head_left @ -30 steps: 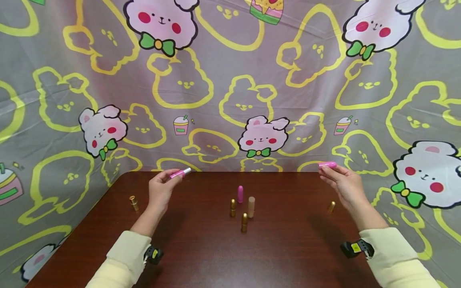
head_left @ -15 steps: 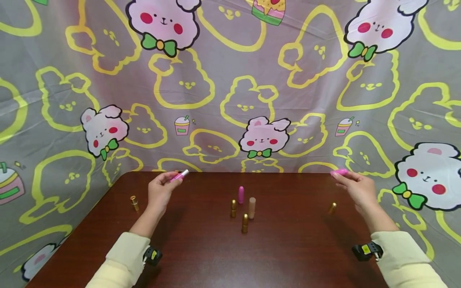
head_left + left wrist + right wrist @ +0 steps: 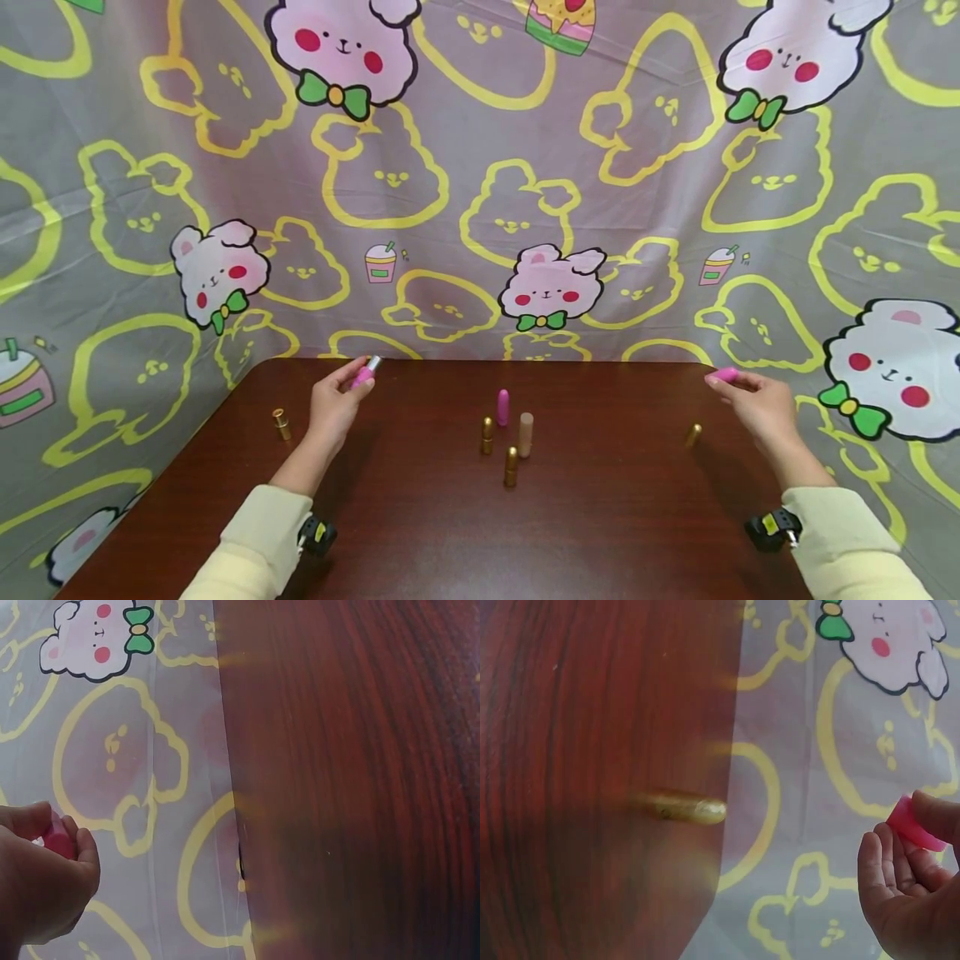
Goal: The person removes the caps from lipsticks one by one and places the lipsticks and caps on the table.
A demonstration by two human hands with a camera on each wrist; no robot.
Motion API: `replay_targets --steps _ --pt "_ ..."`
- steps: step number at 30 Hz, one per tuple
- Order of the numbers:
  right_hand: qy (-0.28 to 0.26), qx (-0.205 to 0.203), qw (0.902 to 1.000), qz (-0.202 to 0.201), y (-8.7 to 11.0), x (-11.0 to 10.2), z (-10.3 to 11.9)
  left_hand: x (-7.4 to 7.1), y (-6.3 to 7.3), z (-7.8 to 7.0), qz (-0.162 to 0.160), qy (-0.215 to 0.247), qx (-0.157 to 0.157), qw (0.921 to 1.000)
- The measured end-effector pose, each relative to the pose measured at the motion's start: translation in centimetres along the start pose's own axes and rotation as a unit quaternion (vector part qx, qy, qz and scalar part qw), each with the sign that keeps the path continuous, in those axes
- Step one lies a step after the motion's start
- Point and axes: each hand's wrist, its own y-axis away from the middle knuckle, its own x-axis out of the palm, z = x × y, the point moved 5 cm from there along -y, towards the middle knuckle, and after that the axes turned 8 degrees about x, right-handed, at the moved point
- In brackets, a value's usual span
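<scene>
In the head view, my left hand [image 3: 334, 408] pinches a pink lipstick tube [image 3: 365, 375] with a silver upper end, held tilted over the table's left side. My right hand [image 3: 765, 412] holds a pink cap [image 3: 724, 375] between thumb and fingers at the far right. The left wrist view shows the pink base of the tube [image 3: 59, 841] among curled fingers. In the right wrist view the thumb presses the cap [image 3: 915, 825] against the fingers. Nearest the right hand stands a gold cap [image 3: 694, 434]; left of my left hand is a gold lipstick base [image 3: 281, 424].
Mid-table, a pink lipstick [image 3: 503, 407], two gold lipsticks, one behind [image 3: 487, 435] and one in front [image 3: 511, 467], and a beige tube [image 3: 526, 435] stand upright close together. A patterned cloth [image 3: 450, 208] hangs behind the brown table [image 3: 420, 533].
My right hand has moved right and lower with the pink cap. My left hand stays nearly in place, while the lipstick tube has tipped more upright and sits slightly lower.
</scene>
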Motion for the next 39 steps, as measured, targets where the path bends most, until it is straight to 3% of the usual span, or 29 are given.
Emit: replay_targets --steps 10,15,20,28,34,39 --pt "0.048 -0.009 0.9988 -0.011 -0.8 -0.5 -2.1 -0.2 -0.3 1.0 0.012 -0.035 -0.023 0.9990" --pt "0.082 -0.007 0.9966 -0.012 -1.0 -0.7 -3.2 -0.5 -0.5 1.7 -0.002 -0.048 -0.029 0.9984" --pt "0.120 -0.033 0.9920 -0.023 -1.2 -0.8 -3.8 -1.0 -0.8 2.5 -0.019 -0.052 -0.036 0.9978" --pt "0.153 -0.039 0.9874 -0.007 -1.4 -0.5 -5.2 -1.8 -1.6 3.6 -0.068 -0.067 -0.016 0.9953" --pt "0.176 -0.051 0.9831 0.001 -1.7 -0.2 -5.9 -2.2 -1.9 4.0 -0.085 -0.071 -0.008 0.9938" --pt "0.189 -0.056 0.9800 0.022 -1.8 0.3 -6.3 -2.5 -2.1 4.2 -0.090 -0.126 0.000 0.9879"
